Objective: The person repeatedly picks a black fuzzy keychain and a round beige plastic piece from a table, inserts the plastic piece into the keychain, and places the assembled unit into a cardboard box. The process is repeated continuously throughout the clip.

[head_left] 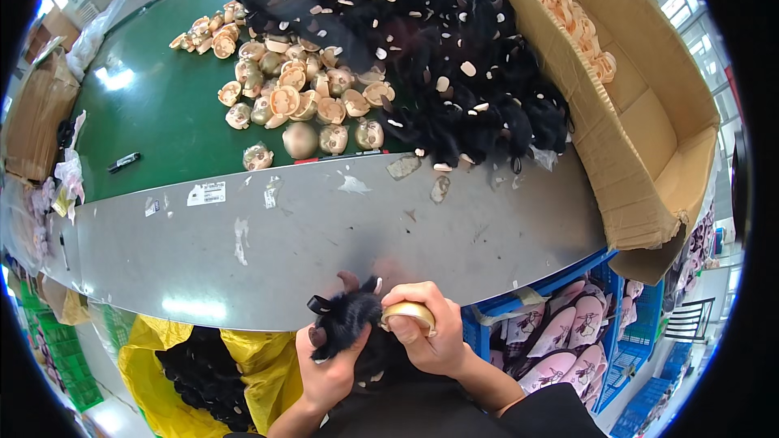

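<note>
Left hand [329, 371] had fingers closed round a black furry piece [350, 320], long axis slanting up to the right; right hand [436, 328] pinched a gold shell [411, 313] just right of the fur, contact unclear. Both sat by the grey counter [195, 255]'s near edge; gold heads [286, 101] and black heap [454, 40] lay beyond, cardboard box [602, 139] right.

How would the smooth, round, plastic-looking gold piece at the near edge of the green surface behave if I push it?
The round gold piece may roll or rock, since its visible side curves like a ball. Its shiny surface could feel slippery. It is probably light, as nearby open, peach-coloured, plastic-looking pieces resemble hollow shells.
</note>
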Tool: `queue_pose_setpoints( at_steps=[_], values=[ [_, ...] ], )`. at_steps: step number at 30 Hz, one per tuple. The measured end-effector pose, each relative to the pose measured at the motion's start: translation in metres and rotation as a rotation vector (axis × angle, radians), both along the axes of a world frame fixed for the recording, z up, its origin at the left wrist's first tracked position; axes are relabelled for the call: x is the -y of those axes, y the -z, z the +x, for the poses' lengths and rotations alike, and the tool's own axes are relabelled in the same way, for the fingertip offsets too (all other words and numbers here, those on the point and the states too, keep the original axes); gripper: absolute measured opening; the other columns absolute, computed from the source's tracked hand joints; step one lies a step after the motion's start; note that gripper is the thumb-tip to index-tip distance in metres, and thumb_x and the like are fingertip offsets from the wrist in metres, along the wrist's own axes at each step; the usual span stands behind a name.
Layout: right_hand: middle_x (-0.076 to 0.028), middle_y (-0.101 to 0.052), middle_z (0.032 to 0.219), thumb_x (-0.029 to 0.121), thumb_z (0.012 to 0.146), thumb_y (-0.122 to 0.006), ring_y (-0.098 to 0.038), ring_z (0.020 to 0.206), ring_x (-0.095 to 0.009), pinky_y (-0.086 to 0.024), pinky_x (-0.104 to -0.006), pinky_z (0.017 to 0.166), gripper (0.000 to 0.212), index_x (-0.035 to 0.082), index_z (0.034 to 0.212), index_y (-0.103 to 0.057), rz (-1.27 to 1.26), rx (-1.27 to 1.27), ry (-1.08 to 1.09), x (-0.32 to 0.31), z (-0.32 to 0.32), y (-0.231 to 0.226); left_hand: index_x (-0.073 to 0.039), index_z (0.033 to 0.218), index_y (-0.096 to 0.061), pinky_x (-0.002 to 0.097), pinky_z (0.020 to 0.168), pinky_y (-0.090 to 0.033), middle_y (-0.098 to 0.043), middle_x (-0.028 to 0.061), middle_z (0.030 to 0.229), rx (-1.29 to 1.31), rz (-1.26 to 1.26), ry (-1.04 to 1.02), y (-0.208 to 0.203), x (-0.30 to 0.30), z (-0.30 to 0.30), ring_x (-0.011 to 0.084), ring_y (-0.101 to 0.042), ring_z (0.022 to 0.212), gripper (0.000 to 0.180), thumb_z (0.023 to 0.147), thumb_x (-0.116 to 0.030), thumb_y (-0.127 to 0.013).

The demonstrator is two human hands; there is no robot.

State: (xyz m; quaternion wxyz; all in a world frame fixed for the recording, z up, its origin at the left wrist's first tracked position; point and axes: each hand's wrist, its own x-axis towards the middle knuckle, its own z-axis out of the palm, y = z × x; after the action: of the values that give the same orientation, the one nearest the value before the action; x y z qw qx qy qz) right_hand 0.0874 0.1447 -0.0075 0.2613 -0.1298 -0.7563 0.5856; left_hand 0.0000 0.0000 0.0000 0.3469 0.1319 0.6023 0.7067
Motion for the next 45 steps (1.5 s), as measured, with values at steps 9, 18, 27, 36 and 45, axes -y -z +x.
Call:
queue_pose_setpoints(
  at_steps=[9,18,27,36,45],
  values=[
    [-0.013,-0.069,0.089,0.014,0.099,-0.068,-0.067,0.069,-0.022,-0.054,-0.0304,0.062,0.024,-0.003,0.112,-0.056,0.194,-0.098,0.034,0.002,-0.009,0.008,0.006,0.118,-0.068,0.0281,0.094,-0.049,-0.071,0.0088,0.111,-0.012,-0.021,-0.018,-0.007,0.001,-0.002,0.0132,-0.063,0.102,0.025,0.093,0.003,-0.066],
    [-0.018,-0.067,0.088,0.022,0.097,-0.069,-0.066,0.068,-0.032,-0.054,-0.0384,0.059,0.034,-0.003,0.115,-0.055,0.521,-0.106,0.161,0.003,-0.017,0.026,0.003,0.103,-0.066,0.0260,0.067,-0.049,-0.068,0.0028,0.083,-0.180,-0.137,0.019,-0.001,-0.006,-0.001,0.0079,-0.058,0.074,0.015,0.093,-0.007,-0.072],
    [-0.014,-0.057,0.092,0.036,0.084,-0.078,-0.057,0.078,-0.031,-0.051,-0.0383,0.065,0.052,0.010,0.127,-0.065,0.378,-0.010,-0.096,-0.008,-0.009,0.023,0.005,0.118,-0.067,0.0260,0.084,-0.050,-0.070,0.0034,0.103,0.144,0.052,-0.032,0.000,-0.006,0.001,0.0085,-0.062,0.094,0.023,0.103,-0.013,-0.061],
    [-0.003,-0.062,0.078,0.029,0.084,-0.080,-0.053,0.062,-0.008,-0.041,-0.0241,0.056,0.036,0.001,0.100,-0.064,-0.267,-0.026,-0.043,-0.006,0.005,0.009,0.004,0.116,-0.070,0.0267,0.083,-0.054,-0.073,0.0058,0.104,0.334,0.084,0.002,0.005,0.000,0.001,0.0101,-0.065,0.091,0.027,0.097,-0.015,-0.073],
    [0.000,-0.054,0.074,0.019,0.089,-0.076,-0.047,0.065,-0.004,-0.038,-0.0217,0.058,0.028,0.002,0.103,-0.060,-0.339,-0.048,-0.052,-0.010,-0.010,0.009,0.004,0.101,-0.072,0.0280,0.079,-0.055,-0.073,0.0064,0.096,0.575,0.293,0.068,0.008,-0.001,0.006,0.0128,-0.067,0.087,0.022,0.096,-0.017,-0.075]
  ],
)
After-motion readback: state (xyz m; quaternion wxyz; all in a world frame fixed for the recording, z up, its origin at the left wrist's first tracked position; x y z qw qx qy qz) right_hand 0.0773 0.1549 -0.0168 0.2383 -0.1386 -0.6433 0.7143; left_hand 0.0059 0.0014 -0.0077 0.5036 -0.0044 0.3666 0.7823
